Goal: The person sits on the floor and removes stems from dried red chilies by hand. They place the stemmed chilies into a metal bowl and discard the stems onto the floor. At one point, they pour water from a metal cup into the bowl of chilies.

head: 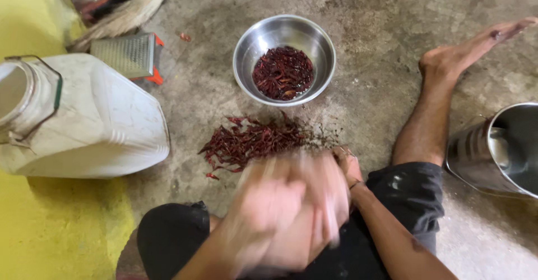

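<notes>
A round, shiny steel bowl [284, 59] sits on the rough grey concrete floor [381, 44], holding a heap of wrinkled dark-red dried chillies [283, 72]. Just nearer the person than the bowl lies a loose pile of the same dried chillies [249, 141], spread on the bare floor.

Nearer again than that pile, the left hand [269, 218] is a motion blur in front of the dark shorts; whether it grips anything cannot be told. The right hand [348, 165] rests at the pile's near right edge, fingers curled, its contents hidden.

Left of the bowl lie a flat metal grater with orange ends [130, 56] and a large white plastic jug [84, 117] on its side. Right of the bowl stands a ribbed steel pot [496, 148].
</notes>
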